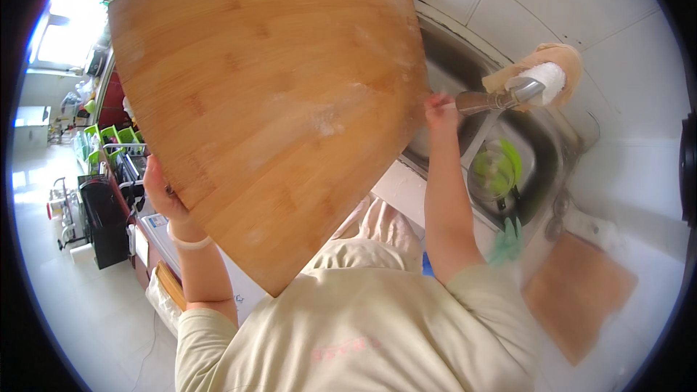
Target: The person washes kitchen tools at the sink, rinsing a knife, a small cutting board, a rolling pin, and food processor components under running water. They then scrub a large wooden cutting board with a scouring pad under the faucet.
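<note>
A large wooden board point(272, 98) with pale, whitish smears on its face is tilted up in front of me, partly over a steel double sink. My left hand point(163, 190) grips its left edge, with the fingers partly hidden behind the wood. At the right edge is my right hand point(441, 109), slightly blurred, beside the end of the metal faucet point(490, 100). Its fingers look bent, but whether they hold the board, the faucet or something small is unclear. A cloth and white wrapping surround the faucet's base.
The right sink basin point(536, 141) holds a clear bowl and a green item point(509, 158). A green glove point(507, 242) hangs at the sink's front edge. Brown sheet material point(580, 294) lies to the right. Racks with green holders point(117, 136) stand at the left.
</note>
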### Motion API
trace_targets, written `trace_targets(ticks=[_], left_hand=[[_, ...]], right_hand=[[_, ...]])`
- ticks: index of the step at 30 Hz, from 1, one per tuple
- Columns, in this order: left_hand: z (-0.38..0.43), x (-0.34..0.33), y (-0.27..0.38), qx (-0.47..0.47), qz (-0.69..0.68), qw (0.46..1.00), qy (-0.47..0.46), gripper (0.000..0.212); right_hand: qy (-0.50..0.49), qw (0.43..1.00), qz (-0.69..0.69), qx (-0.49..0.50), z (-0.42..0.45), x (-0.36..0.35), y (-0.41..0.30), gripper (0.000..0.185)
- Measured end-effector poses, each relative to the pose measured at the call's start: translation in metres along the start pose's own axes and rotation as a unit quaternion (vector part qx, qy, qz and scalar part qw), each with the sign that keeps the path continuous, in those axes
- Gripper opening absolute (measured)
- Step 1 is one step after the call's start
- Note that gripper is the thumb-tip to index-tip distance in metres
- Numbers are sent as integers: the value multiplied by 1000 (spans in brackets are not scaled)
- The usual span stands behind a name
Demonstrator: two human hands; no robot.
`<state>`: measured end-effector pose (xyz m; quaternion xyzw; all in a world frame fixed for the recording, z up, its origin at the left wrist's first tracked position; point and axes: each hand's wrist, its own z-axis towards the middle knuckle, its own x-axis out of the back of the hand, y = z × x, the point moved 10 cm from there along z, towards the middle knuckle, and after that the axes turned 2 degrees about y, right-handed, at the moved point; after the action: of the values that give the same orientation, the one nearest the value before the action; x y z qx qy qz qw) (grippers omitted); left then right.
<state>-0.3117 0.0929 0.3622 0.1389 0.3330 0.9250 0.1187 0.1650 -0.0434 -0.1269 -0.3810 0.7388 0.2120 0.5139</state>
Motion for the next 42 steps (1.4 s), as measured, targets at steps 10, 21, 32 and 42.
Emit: trace_targets(ticks=[10, 21, 32, 42], left_hand=[[-16, -22, -37, 349, -373, 858, 55, 48], [-15, -35, -30, 284, -325, 902, 17, 47], [-24, -19, -41, 310, -306, 898, 62, 49], [-25, -32, -33, 348, -295, 886, 82, 51]], right_hand=[[-332, 549, -667, 379, -312, -364, 240, 51], [-65, 550, -776, 302, -103, -155, 111, 54], [-24, 1000, 3, -9, -21, -21, 2, 28], [-442, 542, -615, 365, -260, -456, 239, 50]])
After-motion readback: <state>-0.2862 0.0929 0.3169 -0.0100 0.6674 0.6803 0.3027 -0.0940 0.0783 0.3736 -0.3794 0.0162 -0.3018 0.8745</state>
